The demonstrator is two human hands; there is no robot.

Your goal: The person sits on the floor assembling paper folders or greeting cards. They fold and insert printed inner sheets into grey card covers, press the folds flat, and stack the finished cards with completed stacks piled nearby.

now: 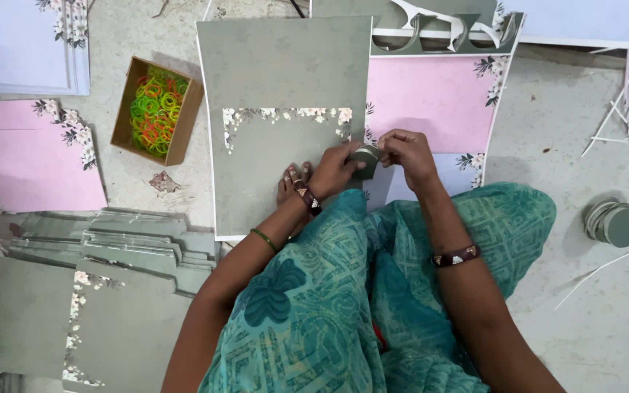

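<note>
Both hands, left hand and right hand, pinch a small grey-green card stack, apparently mid-bundling; a finished-looking pile sits at three o'clock, rubber bands at ten.

Box of coloured bands

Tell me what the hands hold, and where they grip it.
Both hands, left hand and right hand, pinch a small grey-green card stack by its opposite edges.

Speckled grey floor carries card sheets, a band-filled box, and cutouts.
</note>
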